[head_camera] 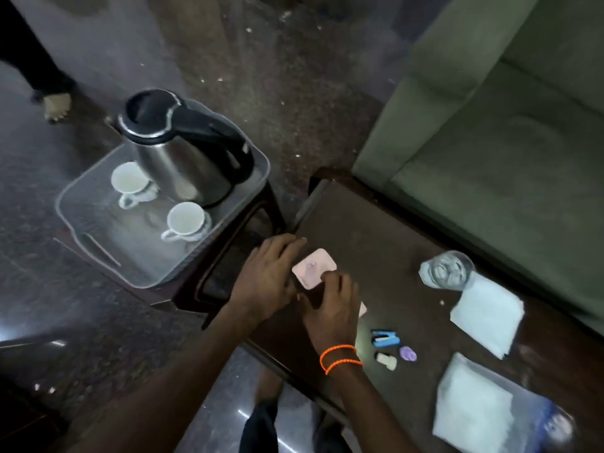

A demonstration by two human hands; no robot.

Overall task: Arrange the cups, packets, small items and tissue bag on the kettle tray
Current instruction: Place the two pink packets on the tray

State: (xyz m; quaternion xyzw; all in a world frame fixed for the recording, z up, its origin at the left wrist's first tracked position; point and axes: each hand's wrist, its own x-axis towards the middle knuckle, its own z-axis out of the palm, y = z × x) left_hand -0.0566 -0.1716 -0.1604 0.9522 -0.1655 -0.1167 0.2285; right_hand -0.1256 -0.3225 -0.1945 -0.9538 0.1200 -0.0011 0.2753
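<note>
Hands together over pink packets on dark table [376, 230]. Left hand [266, 276] flat, fingers spread, touching left edge of upper pink packet [312, 268]; right hand [333, 305] pressed down on near corner of same packet, fingertips curled; whether either truly gripped, could not tell. Second pink packet [362, 309] mostly hidden under right hand, only a corner seen. Orange bracelet [340, 356] looped twice round right wrist.

Kettle tray [98, 253] clear plastic, set on small stand left of table. Steel kettle [183, 148] with black lid at tray's far side. Two white cups on saucers near kettle: far cup [125, 178] just left of it, near cup [185, 219] in front.

On table right of hands: blue small item [385, 338], purple small item [408, 353], white small item [386, 360], close together. Farther right, upturned glass [446, 271] touching folded white napkin [487, 313]. Tissue bag [474, 407] at near right edge, blurred. Green sofa [490, 125] beyond table.
</note>
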